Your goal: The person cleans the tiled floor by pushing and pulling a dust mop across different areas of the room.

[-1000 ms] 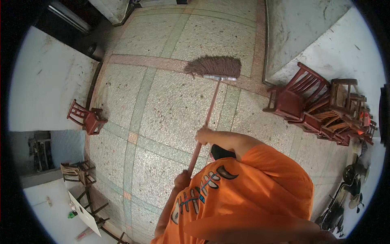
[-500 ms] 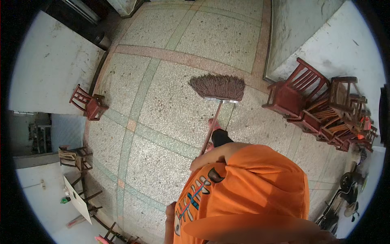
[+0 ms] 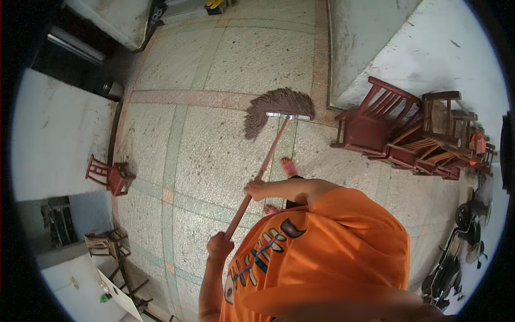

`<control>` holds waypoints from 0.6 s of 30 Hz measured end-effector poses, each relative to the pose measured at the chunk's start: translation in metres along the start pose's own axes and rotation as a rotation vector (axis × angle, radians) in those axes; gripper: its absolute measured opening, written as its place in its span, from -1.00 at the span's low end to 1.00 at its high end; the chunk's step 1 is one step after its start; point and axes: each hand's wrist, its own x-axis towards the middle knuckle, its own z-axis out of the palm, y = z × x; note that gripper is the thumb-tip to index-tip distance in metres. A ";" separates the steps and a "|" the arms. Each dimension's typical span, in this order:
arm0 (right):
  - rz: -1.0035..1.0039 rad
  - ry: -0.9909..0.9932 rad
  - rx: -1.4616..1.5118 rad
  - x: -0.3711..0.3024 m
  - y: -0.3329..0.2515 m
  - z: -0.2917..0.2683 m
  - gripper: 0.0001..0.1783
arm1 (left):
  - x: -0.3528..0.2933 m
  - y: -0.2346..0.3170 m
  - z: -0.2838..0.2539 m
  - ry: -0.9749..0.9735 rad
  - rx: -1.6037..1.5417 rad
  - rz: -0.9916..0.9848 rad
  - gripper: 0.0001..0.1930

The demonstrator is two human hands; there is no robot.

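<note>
A mop [image 3: 281, 102] with brown yarn strands and a metal bar rests on the speckled floor ahead of me, its strands trailing to the left. Its reddish handle [image 3: 270, 147] slants back toward my body. My left hand [image 3: 220, 246] is wrapped round the handle's upper end. Farther down the shaft, my right hand [image 3: 256, 189] grips it with the forearm crossing in front of my orange shirt. Both fists are closed. My feet, in pink footwear, stand just beyond the right forearm.
Red wooden chairs [image 3: 370, 129] are stacked along the right wall, with a black motorbike [image 3: 450, 257] behind them. One small red chair [image 3: 112, 174] stands by the left wall. A wooden chair [image 3: 107, 244] and a pale tabletop [image 3: 120, 295] are at the lower left. A wall corner [image 3: 333, 102] juts out ahead.
The mop head has swung forward and slightly left, its strands now fanned leftward. Both hands have moved out from my body, and more of the handle shows. The view has shifted a little.
</note>
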 end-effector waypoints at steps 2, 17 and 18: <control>0.125 0.122 0.049 -0.013 0.044 -0.036 -0.68 | 0.037 0.042 -0.029 -0.015 -0.073 0.052 -0.77; 0.547 0.383 0.175 -0.121 0.244 -0.194 -0.24 | 0.305 0.322 -0.096 -0.101 -0.142 0.311 -0.63; 0.560 0.396 0.177 -0.116 0.248 -0.186 -0.22 | 0.319 0.326 -0.088 -0.141 -0.129 0.288 -0.62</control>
